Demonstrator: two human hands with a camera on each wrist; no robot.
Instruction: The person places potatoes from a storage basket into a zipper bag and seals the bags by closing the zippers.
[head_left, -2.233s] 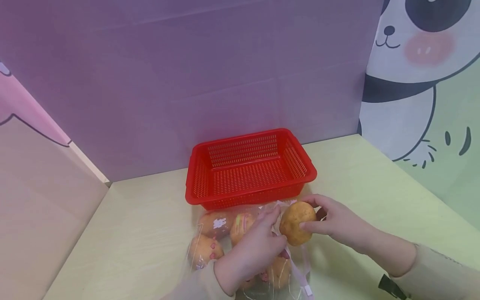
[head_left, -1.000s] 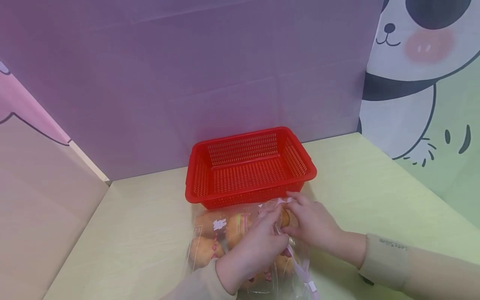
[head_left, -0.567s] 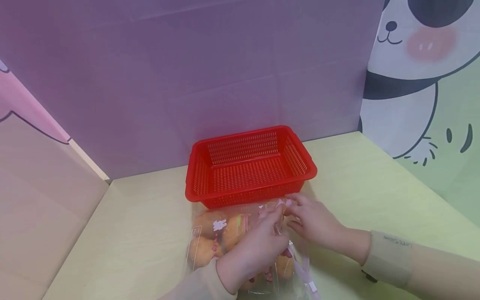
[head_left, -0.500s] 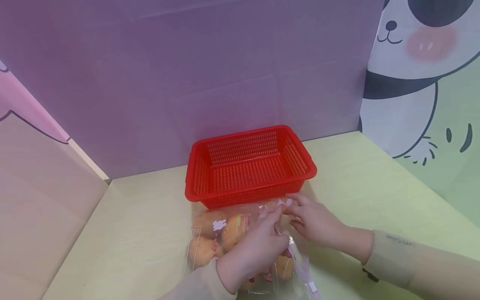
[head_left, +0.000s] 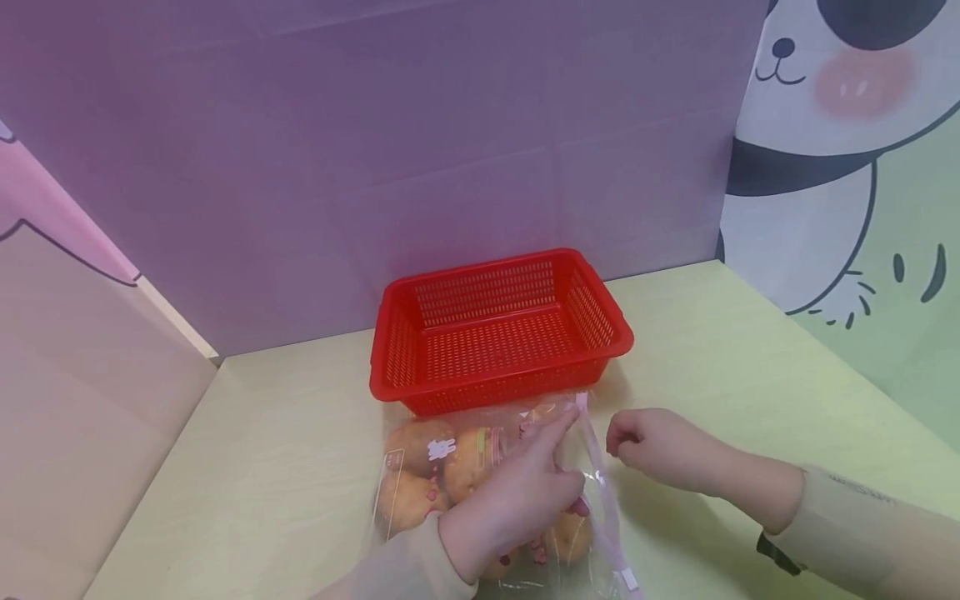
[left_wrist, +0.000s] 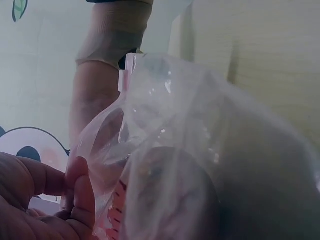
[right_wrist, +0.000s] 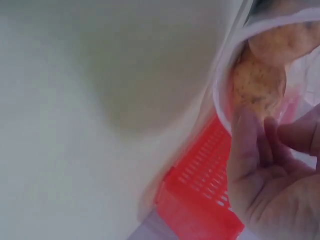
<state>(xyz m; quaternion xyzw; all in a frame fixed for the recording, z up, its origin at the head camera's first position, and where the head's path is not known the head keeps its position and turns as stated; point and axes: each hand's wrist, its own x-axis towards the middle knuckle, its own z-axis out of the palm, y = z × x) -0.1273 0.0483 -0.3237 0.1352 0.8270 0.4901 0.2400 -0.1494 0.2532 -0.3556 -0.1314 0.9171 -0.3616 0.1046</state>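
A clear plastic zip bag (head_left: 517,575) with a pink zip strip and small printed figures lies in front of the red basket. Inside are several potatoes (head_left: 405,502), seen through the film. My left hand (head_left: 517,492) lies over the bag, and the left wrist view shows its thumb and finger pinching the film near the mouth. Just right of the zip strip (head_left: 609,508), my right hand (head_left: 667,450) is apart from the bag, fingers loosely curled, holding nothing. In the right wrist view, a potato (right_wrist: 260,82) shows through the bag's gaping mouth, beyond the right fingertips.
Behind the bag stands a red plastic basket (head_left: 502,383), with nothing in it. The pale table (head_left: 285,467) meets a purple wall covering (head_left: 360,167) at the back. A panel with a panda drawing (head_left: 795,225) rises along the right side.
My right hand carried a potato into the bag's mouth, let it go inside, and has drawn back to the right. The left hand has stayed at the bag's mouth.
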